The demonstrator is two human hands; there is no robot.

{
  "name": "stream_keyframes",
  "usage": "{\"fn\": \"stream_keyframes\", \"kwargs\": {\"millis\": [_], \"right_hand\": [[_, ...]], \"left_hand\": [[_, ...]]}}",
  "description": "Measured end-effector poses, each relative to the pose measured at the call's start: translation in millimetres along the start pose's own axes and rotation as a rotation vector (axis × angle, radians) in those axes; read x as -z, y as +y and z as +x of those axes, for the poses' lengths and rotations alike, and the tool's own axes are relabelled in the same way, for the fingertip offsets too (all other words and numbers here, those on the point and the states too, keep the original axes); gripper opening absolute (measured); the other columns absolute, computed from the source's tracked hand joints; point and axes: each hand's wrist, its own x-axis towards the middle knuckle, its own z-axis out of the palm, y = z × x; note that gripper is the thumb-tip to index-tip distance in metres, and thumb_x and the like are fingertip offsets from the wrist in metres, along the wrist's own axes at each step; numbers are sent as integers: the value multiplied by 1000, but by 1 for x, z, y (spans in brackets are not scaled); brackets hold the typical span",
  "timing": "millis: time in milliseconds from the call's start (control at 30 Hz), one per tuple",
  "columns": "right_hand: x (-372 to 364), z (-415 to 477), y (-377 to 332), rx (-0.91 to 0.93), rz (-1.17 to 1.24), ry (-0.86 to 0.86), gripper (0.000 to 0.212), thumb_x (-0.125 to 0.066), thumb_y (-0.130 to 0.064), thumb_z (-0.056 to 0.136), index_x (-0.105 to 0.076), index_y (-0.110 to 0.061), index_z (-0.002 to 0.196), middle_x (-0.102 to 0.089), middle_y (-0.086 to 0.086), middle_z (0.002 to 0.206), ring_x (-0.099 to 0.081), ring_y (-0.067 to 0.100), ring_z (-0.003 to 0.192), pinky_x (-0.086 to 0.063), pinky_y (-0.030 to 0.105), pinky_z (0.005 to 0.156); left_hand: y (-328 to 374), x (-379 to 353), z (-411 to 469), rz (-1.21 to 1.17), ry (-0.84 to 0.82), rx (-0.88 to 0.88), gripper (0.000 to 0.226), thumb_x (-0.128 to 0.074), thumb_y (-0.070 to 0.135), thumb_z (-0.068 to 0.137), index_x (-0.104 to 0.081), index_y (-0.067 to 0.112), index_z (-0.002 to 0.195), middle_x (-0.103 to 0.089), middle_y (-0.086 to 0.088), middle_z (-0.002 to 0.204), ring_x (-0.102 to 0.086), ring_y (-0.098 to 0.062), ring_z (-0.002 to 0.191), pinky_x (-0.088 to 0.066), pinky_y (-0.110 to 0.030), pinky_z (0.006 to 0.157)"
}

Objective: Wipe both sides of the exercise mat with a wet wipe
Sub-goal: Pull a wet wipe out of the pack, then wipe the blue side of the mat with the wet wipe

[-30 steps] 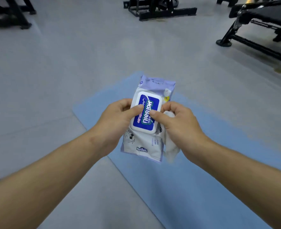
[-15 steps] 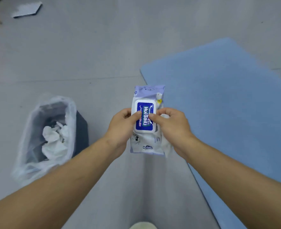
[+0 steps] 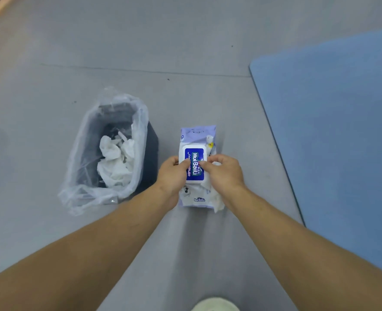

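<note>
Change: the view has swung left; the exercise mat (image 3: 333,131) now lies at 3 o'clock and the lined waste bin (image 3: 151,149) at 9 o'clock.
Grips: the left grip (image 3: 172,176) and right grip (image 3: 223,173) clasp the wet-wipe pack (image 3: 196,140), thumbs on its lid (image 3: 193,153). The right also traps a loose wet wipe (image 3: 218,202).
Meaning: probably closing the pack; wiping comes next.
Edges: the mat's left edge is near the pack, with open floor (image 3: 185,63) between.
</note>
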Motion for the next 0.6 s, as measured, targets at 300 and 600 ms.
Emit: {"fn": "stream_keyframes", "kwargs": {"millis": [300,600], "right_hand": [[-2,5,-4,33,-107,-63,11,-73,-26,88,-73,-22,98,-73,-4,97,-67,10,75,-51,24,63],[45,-2,-35,44,97,8,6,-71,-22,87,-75,-23,92,-71,-10,89,-66,11,81,-53,26,72]], "left_hand": [[1,3,7,56,107,-118,28,-64,10,99,-54,19,123,-68,-5,120,-72,-19,96,-61,-31,75],[35,-31,-26,165,76,-451,26,-62,18,98,-60,30,121,-49,9,128,-58,-5,111,-54,-14,78]]}}
